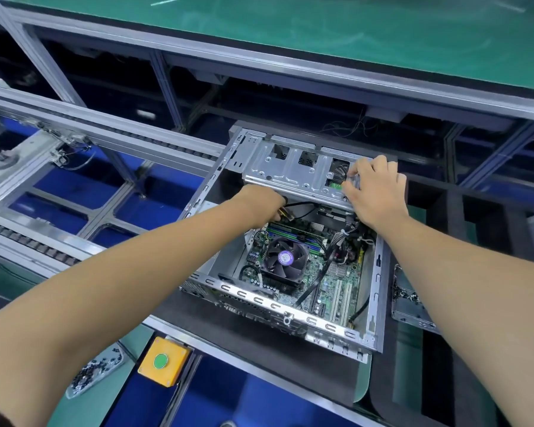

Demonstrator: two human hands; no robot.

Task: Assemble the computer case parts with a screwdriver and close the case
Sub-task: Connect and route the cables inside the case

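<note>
Computer case (290,315): lying open on a dark pad (198,303) on the conveyor line, side panel off, interior facing up toward the head camera.
Motherboard (330,272): sitting on the case floor, with a black cooler fan (285,257) near its left half and cables crossing its right half.
Drive cage (290,171): a silver perforated bracket spanning the far end of the case, above the motherboard.
Left hand (261,204): reaching into the case just under the near edge of the drive cage; its fingers are curling around a yellow and black cable bundle (285,215) and are mostly hiding behind the back of the hand, so the exact grip cannot be told.
Right hand (375,188): resting on the right end of the drive cage; its fingers (356,171) are bending and lying slightly apart, the tips pressing on the metal edge beside an opening where a green board is showing.
Button box (164,360): a yellow housing with a green button, sitting at the near edge of the line, left of the case.
Screw tray, left (94,372): holding small dark screws, near the left forearm.
Screw tray, right (406,298): sitting just beside the right wall of the case, partly hiding behind the right forearm.
Green mat (321,35): covering the bench beyond the line.
</note>
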